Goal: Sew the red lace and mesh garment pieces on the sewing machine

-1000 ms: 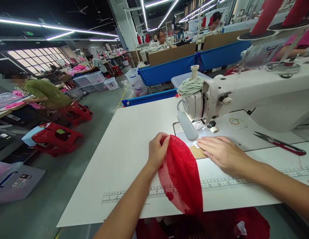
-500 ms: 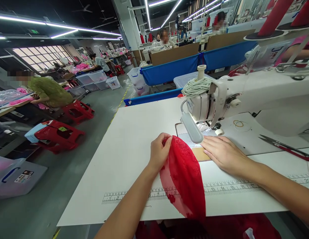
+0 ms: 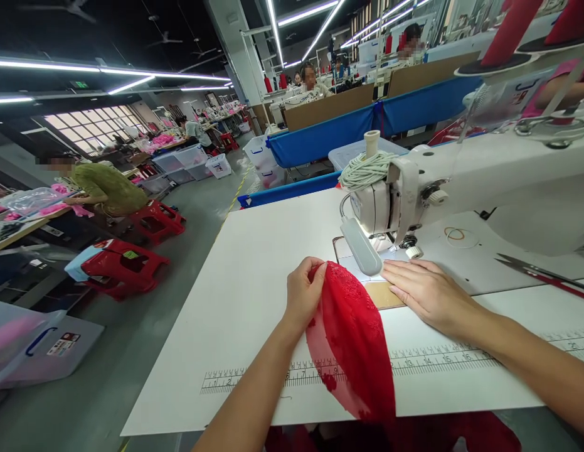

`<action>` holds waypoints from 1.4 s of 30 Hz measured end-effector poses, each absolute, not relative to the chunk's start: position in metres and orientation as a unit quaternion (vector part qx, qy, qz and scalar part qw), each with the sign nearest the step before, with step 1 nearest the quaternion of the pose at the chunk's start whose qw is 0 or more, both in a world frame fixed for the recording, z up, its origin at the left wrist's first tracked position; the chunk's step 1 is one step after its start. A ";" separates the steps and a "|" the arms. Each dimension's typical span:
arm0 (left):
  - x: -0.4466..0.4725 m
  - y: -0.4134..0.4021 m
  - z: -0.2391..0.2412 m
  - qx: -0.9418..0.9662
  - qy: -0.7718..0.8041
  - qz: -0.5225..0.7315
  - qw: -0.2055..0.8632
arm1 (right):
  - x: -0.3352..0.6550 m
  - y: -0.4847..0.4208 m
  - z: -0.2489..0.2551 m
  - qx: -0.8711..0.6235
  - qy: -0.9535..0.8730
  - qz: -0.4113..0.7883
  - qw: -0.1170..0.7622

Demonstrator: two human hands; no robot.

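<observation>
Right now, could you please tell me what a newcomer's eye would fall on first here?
Probably the partly sheer, bright red fabric, pinched in the bare left hand and draping down to the near edge of the white, ruler-marked tabletop. Next, perhaps, the bulky white sewing machine at right, a coil of pale green cord on its head, with the bare right hand palm-down in front of it.

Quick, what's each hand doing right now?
Left hand: closed, pinching the red cloth.
Right hand: open, palm down beside the sewing machine, nothing seen in it.

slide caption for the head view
Left hand pinches red fabric; right hand rests flat by a white sewing machine.
</observation>
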State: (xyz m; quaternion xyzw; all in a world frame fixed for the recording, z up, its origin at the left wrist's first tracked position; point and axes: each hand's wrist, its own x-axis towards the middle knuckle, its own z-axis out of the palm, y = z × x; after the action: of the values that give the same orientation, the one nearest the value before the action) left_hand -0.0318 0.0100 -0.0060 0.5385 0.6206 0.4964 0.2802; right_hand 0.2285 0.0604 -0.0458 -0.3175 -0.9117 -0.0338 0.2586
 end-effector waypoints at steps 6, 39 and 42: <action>-0.032 0.010 -0.007 0.536 0.620 0.500 0.280 | 0.230 0.060 -0.045 -0.331 -0.913 -0.009 0.239; -0.033 0.010 -0.007 0.539 0.608 0.513 0.276 | 0.227 0.084 -0.046 -0.407 -0.896 0.008 0.176; -0.034 0.010 -0.009 0.533 0.605 0.522 0.278 | 0.228 0.079 -0.041 -0.419 -0.887 0.013 0.192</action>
State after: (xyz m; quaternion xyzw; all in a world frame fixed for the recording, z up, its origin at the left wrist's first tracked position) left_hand -0.0337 0.0099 -0.0093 0.5326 0.6055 0.5218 0.2784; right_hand 0.2283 0.0795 -0.0406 -0.4190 -0.8873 0.0129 0.1923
